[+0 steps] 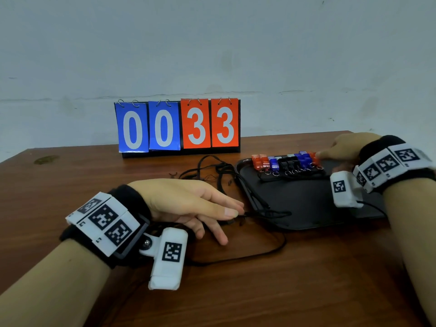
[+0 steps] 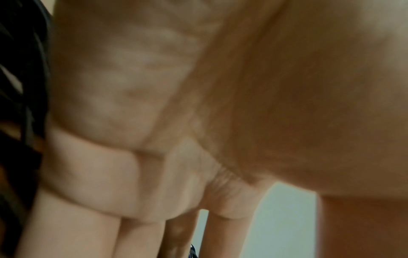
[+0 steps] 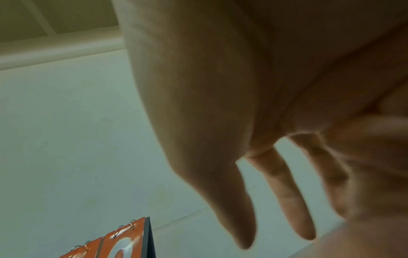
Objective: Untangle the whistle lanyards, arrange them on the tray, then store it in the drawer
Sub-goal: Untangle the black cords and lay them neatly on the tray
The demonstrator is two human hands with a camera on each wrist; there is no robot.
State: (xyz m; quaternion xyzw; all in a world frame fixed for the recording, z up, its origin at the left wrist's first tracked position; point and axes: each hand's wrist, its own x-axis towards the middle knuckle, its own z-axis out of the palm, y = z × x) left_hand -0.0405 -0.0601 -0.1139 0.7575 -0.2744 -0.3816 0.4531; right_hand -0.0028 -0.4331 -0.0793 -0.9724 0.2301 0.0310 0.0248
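Observation:
A black tray [image 1: 304, 204] lies on the wooden table [image 1: 259, 296] at the right. Along its far edge stands a row of whistles [image 1: 285, 162]: orange, blue, black, blue, orange. Their black lanyards [image 1: 219, 171] trail off the tray's left side in a loose tangle. My left hand [image 1: 236, 210] rests by the tray's left edge, thumb and forefinger pinching a lanyard cord [image 1: 266, 214]. My right hand [image 1: 325, 155] reaches over the tray's far right corner, a straight finger touching the last orange whistle [image 1: 314, 158]. The right wrist view shows its fingers [image 3: 284, 200] straight. The left wrist view is blurred palm.
A flip scoreboard [image 1: 179, 126] reading 0033 stands at the table's back edge against a pale wall; its orange cards [image 3: 123, 242] show in the right wrist view. A loop of cord [image 1: 271, 252] lies on the table in front of my left hand.

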